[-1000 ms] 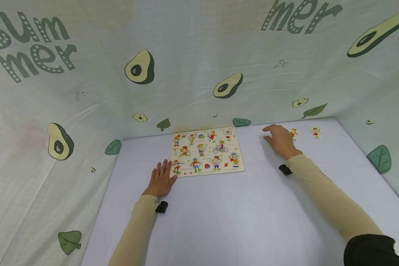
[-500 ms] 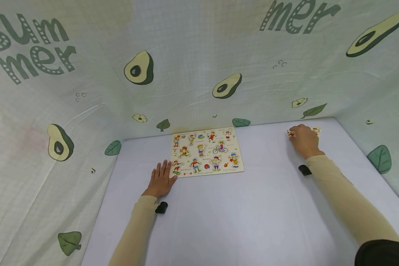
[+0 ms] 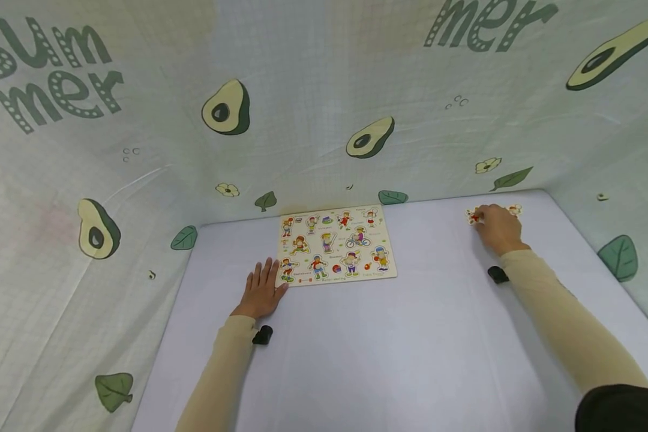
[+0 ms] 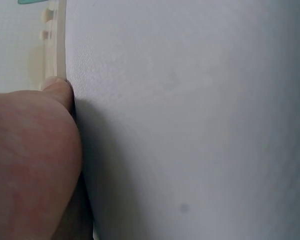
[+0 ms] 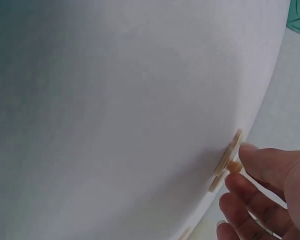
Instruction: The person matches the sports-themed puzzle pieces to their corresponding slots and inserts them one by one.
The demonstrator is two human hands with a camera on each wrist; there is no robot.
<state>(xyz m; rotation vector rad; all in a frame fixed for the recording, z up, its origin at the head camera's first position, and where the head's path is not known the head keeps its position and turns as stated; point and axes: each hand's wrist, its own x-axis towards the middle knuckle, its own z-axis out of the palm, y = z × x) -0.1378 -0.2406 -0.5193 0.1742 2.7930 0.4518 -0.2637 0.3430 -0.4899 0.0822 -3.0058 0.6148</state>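
Observation:
A wooden puzzle board [image 3: 315, 240] printed with sports figures lies toward the back of the white table. My left hand [image 3: 259, 292] rests flat at its lower left corner, fingers spread along the left edge; in the left wrist view the thumb [image 4: 57, 90] touches the board's edge. At the far right, my right hand [image 3: 500, 229] pinches the small orange-brown knob [image 5: 234, 166] of a wooden puzzle piece [image 3: 471, 216] between thumb and index finger. The piece stays close over the tabletop. A second figure piece [image 3: 515, 209] lies just beyond this hand, partly hidden by it.
A pale cloth [image 3: 297, 120] printed with avocados and leaves hangs behind the table and along both sides. The white tabletop [image 3: 356, 360] stretches in front of the board and between the hands. Dark wrist devices [image 3: 498, 275] sit on both wrists.
My right hand has moved right from beside the board to the nearer puzzle piece, and its fingers have closed on the knob. The left hand and board have stayed in place.

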